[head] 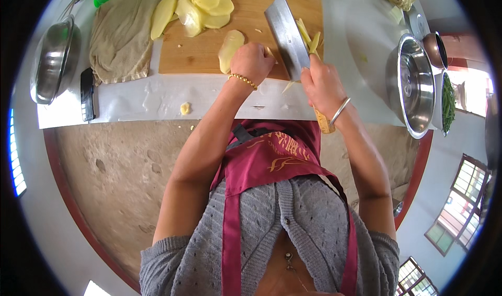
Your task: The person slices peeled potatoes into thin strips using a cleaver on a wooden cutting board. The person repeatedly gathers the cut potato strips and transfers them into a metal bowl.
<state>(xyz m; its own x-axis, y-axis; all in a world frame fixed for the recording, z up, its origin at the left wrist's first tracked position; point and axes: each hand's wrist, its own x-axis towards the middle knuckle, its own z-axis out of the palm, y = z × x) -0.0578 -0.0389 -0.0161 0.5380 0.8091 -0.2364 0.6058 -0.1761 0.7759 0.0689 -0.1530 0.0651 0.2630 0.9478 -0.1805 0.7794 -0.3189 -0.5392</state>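
Note:
My right hand [323,80] grips the yellowish handle [324,121] of a cleaver. Its broad steel blade [289,37] slants over the right part of a wooden cutting board [196,61]. To the left of the blade, my left hand [253,63] is curled at the board's front edge, its fingertips hidden. A pale yellow slice [230,47], apparently potato, lies against that hand and is partly covered by it. Thin cut strips [313,41] lie beyond the blade on the right. Several more slices [206,6] are heaped at the back left of the board.
A cloth [121,37], a black phone-like object [88,94] and a metal basin [53,61] are at left. At right stand another steel basin [415,84], a bowl of green vegetables [448,104] and a brownish pot [434,50]. A small yellow scrap [185,108] lies near the table's front edge.

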